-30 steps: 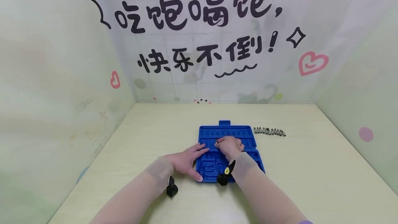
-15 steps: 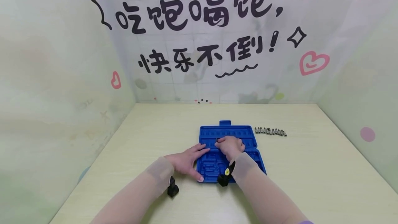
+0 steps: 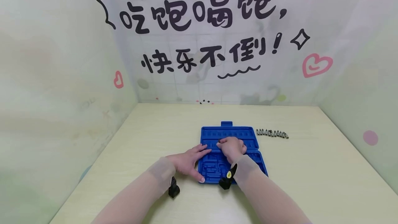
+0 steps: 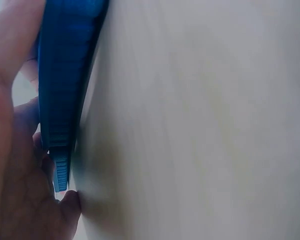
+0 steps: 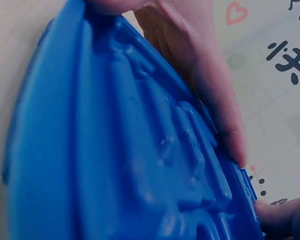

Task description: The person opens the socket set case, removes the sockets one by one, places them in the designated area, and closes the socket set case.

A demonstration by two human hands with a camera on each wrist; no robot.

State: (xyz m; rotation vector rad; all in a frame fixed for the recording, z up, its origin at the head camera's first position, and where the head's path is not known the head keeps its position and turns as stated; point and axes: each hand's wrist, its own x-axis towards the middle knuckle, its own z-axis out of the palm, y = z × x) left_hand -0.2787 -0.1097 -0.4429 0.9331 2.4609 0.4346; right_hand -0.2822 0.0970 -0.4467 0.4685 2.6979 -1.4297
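Observation:
A blue plastic tool case (image 3: 207, 177) lies unfolded flat on the table, its moulded slots facing up. My left hand (image 3: 187, 161) rests along its left side with fingers spread, the thumb (image 3: 199, 176) on the front corner and the other fingertips near the hinge. My right hand (image 3: 232, 148) reaches over the case and pinches a small dark metal bit (image 3: 219, 141) between thumb and index finger, low over the slots of the far half. Most of the bit is hidden by the fingers. In the right wrist view its tip (image 5: 279, 202) shows beside the fingertips.
Right of the case's far half, several small metal bits (image 3: 275, 134) lie in a row on the pale wooden table (image 3: 311, 175). A latch tab (image 3: 226, 123) sticks out from the case's far edge. Printed walls (image 3: 186, 89) enclose the table at the back and sides.
The view has shifted slightly, so everything sits a little further right. Both hands keep their places on the case; the right fingers still pinch the bit at nearly the same spot.

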